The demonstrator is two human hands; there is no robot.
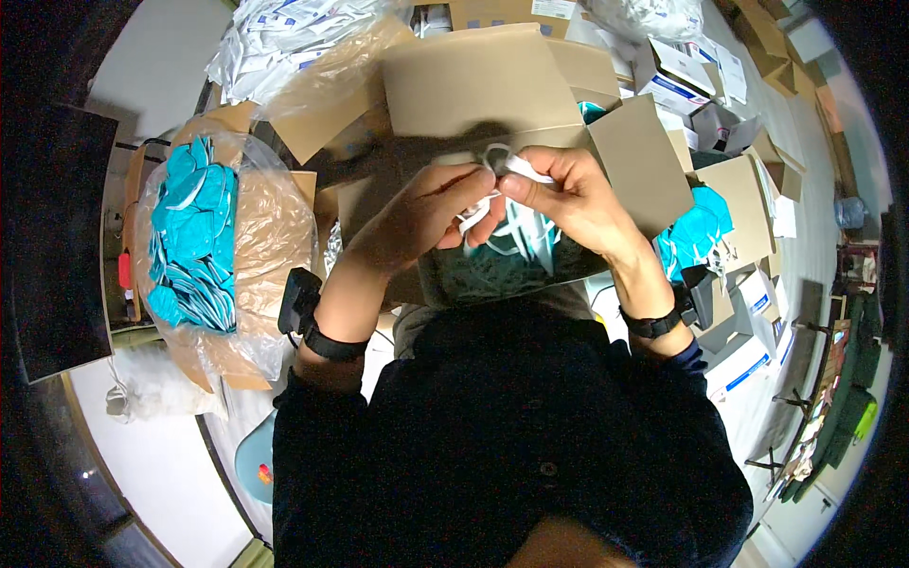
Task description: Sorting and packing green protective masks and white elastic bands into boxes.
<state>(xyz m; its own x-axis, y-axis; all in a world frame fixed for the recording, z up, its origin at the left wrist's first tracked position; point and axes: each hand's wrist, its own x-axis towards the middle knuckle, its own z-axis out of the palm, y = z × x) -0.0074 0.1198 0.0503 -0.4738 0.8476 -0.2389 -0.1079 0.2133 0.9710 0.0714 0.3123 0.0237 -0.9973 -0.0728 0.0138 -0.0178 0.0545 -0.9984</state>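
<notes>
Above an open cardboard box (473, 85), my two hands meet in front of me. My left hand (440, 204) is closed in a pinch around a narrow white strap (532, 170), part of which loops up between the hands. With thumb and fingers pressed together, my right hand (573, 194) grips the same white strap. Just below the fingers lie more white straps (519, 237) over dark teal pieces inside the box; the hands partly hide them. What the strap is fixed to, I cannot make out.
A plastic-lined box of teal face masks (194, 237) stands at the left. More teal masks (696, 232) sit in a carton at the right. Small white boxes (672, 74) stand back right, and a heap of white packets (284, 43) lies back left.
</notes>
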